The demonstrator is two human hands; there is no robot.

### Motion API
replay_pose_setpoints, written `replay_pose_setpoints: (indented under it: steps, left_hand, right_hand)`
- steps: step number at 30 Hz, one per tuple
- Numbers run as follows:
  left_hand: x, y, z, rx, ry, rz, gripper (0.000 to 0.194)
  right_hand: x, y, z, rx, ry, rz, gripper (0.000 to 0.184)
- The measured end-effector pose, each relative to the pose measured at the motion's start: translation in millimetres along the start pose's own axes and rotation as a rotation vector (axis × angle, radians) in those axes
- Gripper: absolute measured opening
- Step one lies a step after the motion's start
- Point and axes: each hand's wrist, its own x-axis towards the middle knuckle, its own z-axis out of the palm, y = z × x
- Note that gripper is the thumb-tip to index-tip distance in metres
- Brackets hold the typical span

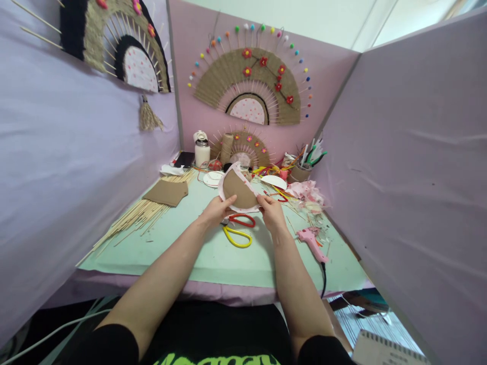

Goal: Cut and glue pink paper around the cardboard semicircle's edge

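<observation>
A brown cardboard half-circle [239, 191] with a white, pink-dotted fabric edge is held up above the table. My left hand [217, 210] grips its lower left side, thumb on the cardboard face. At its right corner, my right hand [271, 209] pinches the edge. Scissors [239, 230] with one red and one yellow handle lie below the piece; their blades are mostly hidden by my left hand and the cardboard. To the right of my right forearm rests a pink glue gun [312, 244] with a black cord.
Thin wooden sticks [131, 218] lie at left under a cardboard piece [167, 192]. Behind stand a white bottle [202, 152], a twine spool [227, 148] and a tool holder [300, 173]. Fabric scraps [306, 192] lie at right. Decorated fans [213, 78] hang on the partitions.
</observation>
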Motion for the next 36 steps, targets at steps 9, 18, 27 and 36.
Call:
replay_pose_setpoints:
  steps: [9,18,27,36]
  left_hand:
    - [2,8,-4.4,-0.076,0.146,0.058,0.029]
    - [13,28,-25.4,-0.445,0.647,0.235,0.017]
    - [14,27,-25.7,-0.452,0.693,0.252,0.014]
    - [-9,74,-10.0,-0.362,0.519,0.281,0.015]
  right_hand:
    - [-5,-1,11,-0.095,-0.061,-0.035,0.03]
    - [-23,-8,14,-0.941,-0.469,-0.145,0.044]
    - [-28,-1,18,-1.26,-0.595,-0.148,0.041]
    - [-29,-7,19,-1.052,-0.549,-0.135,0.023]
